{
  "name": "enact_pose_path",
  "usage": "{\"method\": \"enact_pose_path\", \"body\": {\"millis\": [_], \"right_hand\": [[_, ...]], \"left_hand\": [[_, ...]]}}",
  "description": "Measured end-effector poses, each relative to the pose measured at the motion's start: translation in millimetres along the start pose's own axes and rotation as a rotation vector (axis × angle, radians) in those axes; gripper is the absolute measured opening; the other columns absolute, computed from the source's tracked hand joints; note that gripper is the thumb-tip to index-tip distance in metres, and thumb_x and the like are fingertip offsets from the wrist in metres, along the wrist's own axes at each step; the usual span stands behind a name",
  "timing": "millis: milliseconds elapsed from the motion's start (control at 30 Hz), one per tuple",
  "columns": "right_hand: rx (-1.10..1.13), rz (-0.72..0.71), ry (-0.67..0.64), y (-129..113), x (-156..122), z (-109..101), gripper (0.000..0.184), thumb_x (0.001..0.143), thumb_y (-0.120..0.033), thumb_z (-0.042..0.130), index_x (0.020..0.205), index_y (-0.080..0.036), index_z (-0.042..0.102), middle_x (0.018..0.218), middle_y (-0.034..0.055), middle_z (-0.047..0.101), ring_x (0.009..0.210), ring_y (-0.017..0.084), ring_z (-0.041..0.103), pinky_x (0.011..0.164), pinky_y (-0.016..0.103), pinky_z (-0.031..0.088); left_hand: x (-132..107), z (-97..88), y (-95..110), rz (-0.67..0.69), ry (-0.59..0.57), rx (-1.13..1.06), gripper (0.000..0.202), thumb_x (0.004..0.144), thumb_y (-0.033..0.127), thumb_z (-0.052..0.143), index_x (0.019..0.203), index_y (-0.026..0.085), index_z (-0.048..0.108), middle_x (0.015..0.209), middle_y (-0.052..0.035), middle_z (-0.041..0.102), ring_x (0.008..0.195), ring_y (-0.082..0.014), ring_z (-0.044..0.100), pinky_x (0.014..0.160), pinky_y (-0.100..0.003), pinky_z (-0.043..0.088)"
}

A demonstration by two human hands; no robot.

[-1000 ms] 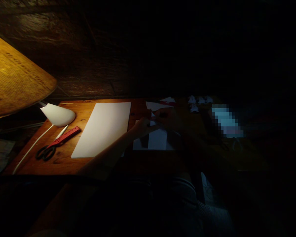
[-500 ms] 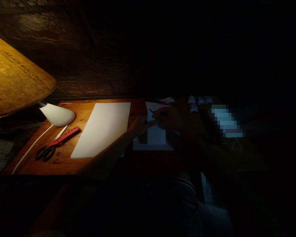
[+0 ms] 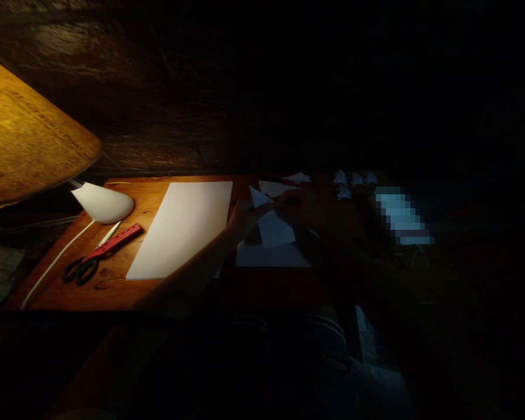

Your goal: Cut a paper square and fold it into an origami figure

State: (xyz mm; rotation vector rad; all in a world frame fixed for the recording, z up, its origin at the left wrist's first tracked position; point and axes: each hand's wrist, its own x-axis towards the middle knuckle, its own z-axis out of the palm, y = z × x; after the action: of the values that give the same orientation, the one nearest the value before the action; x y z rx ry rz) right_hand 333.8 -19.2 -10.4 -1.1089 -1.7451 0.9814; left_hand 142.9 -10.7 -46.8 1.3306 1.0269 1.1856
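The scene is very dark, lit only from the left. My left hand grips the left edge of a small white folded paper, held tilted just above another white sheet on the wooden table. My right hand is in shadow, its fingers closed on the paper's top right part. A pointed corner of the paper sticks up between the two hands.
A large white sheet lies left of my hands. Scissors and a red ruler lie at the table's left, near a white lamp base and its cable. Small folded paper pieces sit at the back right.
The small paper has been lifted and turned; it now tilts with a corner pointing up, where it lay flatter under my fingers before. Both hands stayed in nearly the same place.
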Motion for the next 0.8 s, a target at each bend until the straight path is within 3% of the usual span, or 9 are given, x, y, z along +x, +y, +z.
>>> {"method": "enact_pose_path", "body": {"millis": [200, 433, 800], "right_hand": [[0.052, 0.017, -0.019, 0, 1, -3, 0.027, 0.08, -0.044, 0.074, 0.074, -0.018, 0.072, 0.074, 0.0048, 0.072, 0.066, 0.015, 0.062, 0.059, 0.025, 0.047], [0.038, 0.009, -0.01, -2, 1, -5, 0.039, 0.075, -0.056, 0.078, 0.071, -0.017, 0.073, 0.071, 0.0053, 0.071, 0.065, 0.015, 0.061, 0.057, 0.026, 0.046], [-0.051, 0.119, -0.006, -4, 2, -4, 0.036, 0.081, -0.051, 0.073, 0.07, -0.017, 0.072, 0.067, 0.0047, 0.069, 0.06, 0.015, 0.06, 0.056, 0.027, 0.046]], "left_hand": [[-4, 1.4, 9, -0.029, 0.002, -0.054, 0.018, 0.073, 0.028, 0.084, 0.07, 0.014, 0.073, 0.066, -0.0032, 0.071, 0.06, -0.0139, 0.065, 0.053, -0.023, 0.048], [-5, 1.8, 15, -0.069, 0.089, -0.112, 0.019, 0.073, 0.03, 0.083, 0.069, 0.014, 0.072, 0.064, -0.0019, 0.07, 0.058, -0.0126, 0.064, 0.056, -0.023, 0.051], [-1, -1.2, 13, 0.033, 0.226, -0.133, 0.025, 0.069, 0.031, 0.085, 0.064, 0.016, 0.065, 0.059, 0.0018, 0.062, 0.055, -0.0104, 0.059, 0.053, -0.022, 0.047]]}}
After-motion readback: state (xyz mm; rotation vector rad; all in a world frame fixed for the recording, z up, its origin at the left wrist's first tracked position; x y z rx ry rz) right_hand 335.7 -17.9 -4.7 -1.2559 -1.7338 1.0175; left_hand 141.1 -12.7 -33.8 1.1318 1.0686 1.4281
